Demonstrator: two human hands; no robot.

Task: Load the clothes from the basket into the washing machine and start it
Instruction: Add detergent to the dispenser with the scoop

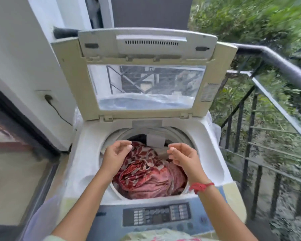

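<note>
A white top-loading washing machine point(87, 153) stands in front of me with its lid point(146, 87) raised upright. Inside the drum lies a bundle of red and pink patterned cloth point(146, 176). My left hand point(114, 156) hovers over the left side of the drum opening, fingers curled and apart, holding nothing. My right hand point(182, 157), with a red thread around its wrist, hovers over the right side, also with nothing in it. The control panel point(156, 215) with several buttons runs along the machine's front edge. No basket is in view.
A white wall with a plugged-in socket point(48, 98) is to the left. A dark metal railing point(276, 66) borders the balcony on the right, with green plants beyond. Pale patterned fabric point(155, 236) shows at the bottom edge.
</note>
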